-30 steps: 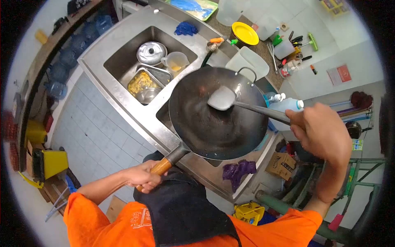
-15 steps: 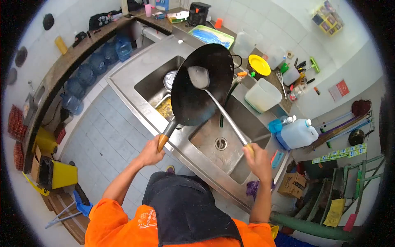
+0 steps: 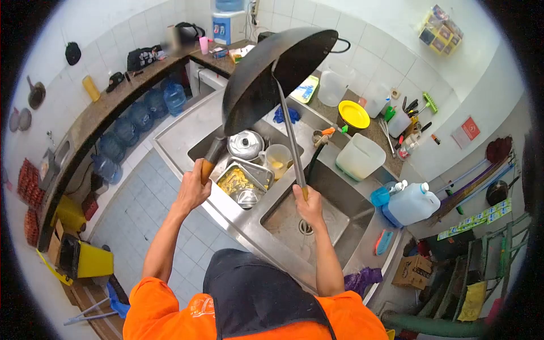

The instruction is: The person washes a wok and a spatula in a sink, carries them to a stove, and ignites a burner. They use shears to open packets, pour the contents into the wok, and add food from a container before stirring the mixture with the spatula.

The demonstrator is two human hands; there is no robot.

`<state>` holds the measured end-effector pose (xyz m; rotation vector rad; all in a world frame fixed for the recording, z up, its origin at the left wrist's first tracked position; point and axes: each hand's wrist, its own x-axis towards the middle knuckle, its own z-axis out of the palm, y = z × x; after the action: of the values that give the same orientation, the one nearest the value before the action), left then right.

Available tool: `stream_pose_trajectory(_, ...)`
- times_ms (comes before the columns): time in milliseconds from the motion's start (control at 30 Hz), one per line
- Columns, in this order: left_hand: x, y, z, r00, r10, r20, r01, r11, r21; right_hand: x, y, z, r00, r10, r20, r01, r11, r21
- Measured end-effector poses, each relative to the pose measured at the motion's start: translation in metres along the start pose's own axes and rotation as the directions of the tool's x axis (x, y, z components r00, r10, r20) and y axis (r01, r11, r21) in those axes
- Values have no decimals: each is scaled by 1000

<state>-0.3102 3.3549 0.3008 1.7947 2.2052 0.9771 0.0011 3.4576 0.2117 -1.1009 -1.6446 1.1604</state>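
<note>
My left hand (image 3: pixel 194 186) is closed round the wooden end of the handle of a large black wok (image 3: pixel 249 85). The wok is raised and tilted over the left sink basin, its inside turned to the right. In my right hand (image 3: pixel 310 205) is the end of a long metal spatula (image 3: pixel 288 124), whose head is inside the wok and mostly hidden by its rim. Below the wok, the left basin holds a lidded silver pot (image 3: pixel 245 144), a clear jug (image 3: pixel 277 158) and a metal tray with yellow food scraps (image 3: pixel 235 180).
The right basin (image 3: pixel 340 218) has a drain. Behind it stand a whitish plastic container (image 3: pixel 360 157) and a yellow plate (image 3: pixel 354 114). A bluish jug (image 3: pixel 411 204), a brush (image 3: pixel 383 242) and a purple cloth (image 3: pixel 362 279) lie to the right. Water bottles (image 3: pixel 126 131) line the left wall.
The wok has risen and moved left, tipping further and uncovering the left basin's contents. My right hand and the spatula have swung left, and my left hand has moved slightly up and left.
</note>
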Motion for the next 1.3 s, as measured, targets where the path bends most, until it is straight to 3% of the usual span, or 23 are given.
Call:
stream_pose_trajectory(100,10,11,1,996,52,-74,-52,999,-2,10,-17,1,995,-103,-18,103,995,2)
stream_pose_trajectory(567,-1,24,0,979,118,-163,-116,993,22,-5,-39,-3,982,-180,-51,180,984,5)
stream_pose_trajectory(700,-8,33,3,974,126,-186,-133,991,-28,-17,-40,-28,989,-141,-40,128,965,-228)
stream_pose_trajectory(800,-8,31,-1,969,121,-213,-126,992,-10,-36,-59,-80,991,-131,26,122,806,-579)
stream_pose_trajectory(867,-5,25,-4,958,129,-255,-132,991,7,-51,-72,-129,997,3,81,66,558,-827)
stream_pose_trajectory(1000,-7,32,-9,972,74,-222,-81,996,-25,-87,-105,-205,997,-20,70,73,347,-935)
stream_pose_trajectory(1067,-16,28,6,968,121,-221,-129,991,-24,-101,-97,-223,999,7,54,46,404,-914)
stream_pose_trajectory(1133,-26,35,23,985,70,-160,-89,990,-110,-112,-90,-226,999,32,30,12,459,-888)
stream_pose_trajectory(1200,-38,45,45,989,56,-136,-82,978,-192,-124,-74,-222,994,106,-36,-97,655,-749)
stream_pose_trajectory(1233,-42,58,49,995,49,-92,-71,965,-252,-127,-67,-218,992,115,-52,-115,651,-750)
stream_pose_trajectory(1300,-49,60,69,994,80,-71,-98,942,-322,-136,-52,-204,993,1,-116,-73,779,-623)
